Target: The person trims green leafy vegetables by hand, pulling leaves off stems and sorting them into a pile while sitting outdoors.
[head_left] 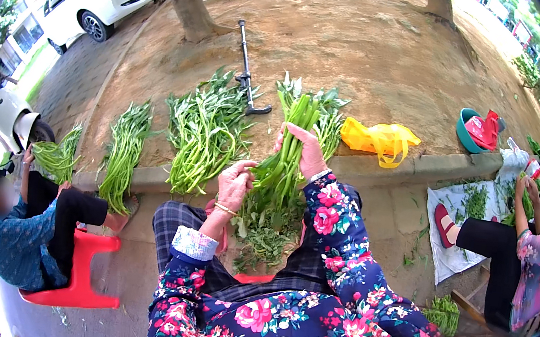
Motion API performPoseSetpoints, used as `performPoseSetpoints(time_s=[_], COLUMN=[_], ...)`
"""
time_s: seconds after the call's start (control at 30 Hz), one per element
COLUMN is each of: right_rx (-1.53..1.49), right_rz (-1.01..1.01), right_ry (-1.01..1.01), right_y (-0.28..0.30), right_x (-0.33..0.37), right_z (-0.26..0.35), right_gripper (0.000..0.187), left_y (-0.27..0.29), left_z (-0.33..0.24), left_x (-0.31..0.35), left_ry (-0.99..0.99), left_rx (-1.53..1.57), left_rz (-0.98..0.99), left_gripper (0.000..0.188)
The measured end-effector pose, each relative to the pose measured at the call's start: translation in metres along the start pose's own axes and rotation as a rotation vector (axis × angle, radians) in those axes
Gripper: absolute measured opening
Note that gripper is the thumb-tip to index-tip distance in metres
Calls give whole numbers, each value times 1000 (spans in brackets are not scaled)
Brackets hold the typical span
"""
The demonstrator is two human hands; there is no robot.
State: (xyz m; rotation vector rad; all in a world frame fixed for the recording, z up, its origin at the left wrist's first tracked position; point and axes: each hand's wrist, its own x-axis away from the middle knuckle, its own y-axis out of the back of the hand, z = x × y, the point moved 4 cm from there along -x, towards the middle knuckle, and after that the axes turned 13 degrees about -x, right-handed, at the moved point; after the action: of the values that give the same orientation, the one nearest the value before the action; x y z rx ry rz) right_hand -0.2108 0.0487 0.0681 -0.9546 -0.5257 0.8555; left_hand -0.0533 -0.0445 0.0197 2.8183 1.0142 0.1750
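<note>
In front of my knees, my right hand (307,149) is closed round a bunch of water spinach (299,119), its thick green stalks standing up through the grip. My left hand (235,187) is beside the bunch's lower part, fingers curled in toward the thumb; whatever they pinch, if anything, is too small to make out. Plucked leaves (266,230) lie on the paving between my feet. A large pile of water spinach (204,140) rests across the kerb to the left, with a smaller pile (125,154) beyond it. More leafy greens lie behind the held bunch.
A yellow bag (376,140) and a teal basin (468,133) are by the kerb (419,165) on the right. A black walking stick (245,64) lies on the soil. One person sits on a red stool (85,274) at left; another works at right beside a white sheet (452,221).
</note>
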Motion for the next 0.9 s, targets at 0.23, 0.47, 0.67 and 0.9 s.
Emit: performPoseSetpoints(time_s=[0.23, 0.47, 0.67, 0.9], right_rx=[36, 29, 24, 35], right_rz=[33, 10, 5, 7], right_ry=[3, -7, 0, 21], right_y=[5, 5, 12, 13], right_x=[-2, 2, 2, 0], right_z=[3, 5, 12, 13], right_gripper=[17, 18, 18, 17], left_y=[-8, -14, -23, -22], left_z=[-9, 1, -7, -2], left_x=[0, 0, 7, 4], left_ry=[89, 56, 173, 48], left_rx=[166, 164, 324, 210], left_rz=[159, 232, 292, 279], left_gripper=[18, 15, 12, 10])
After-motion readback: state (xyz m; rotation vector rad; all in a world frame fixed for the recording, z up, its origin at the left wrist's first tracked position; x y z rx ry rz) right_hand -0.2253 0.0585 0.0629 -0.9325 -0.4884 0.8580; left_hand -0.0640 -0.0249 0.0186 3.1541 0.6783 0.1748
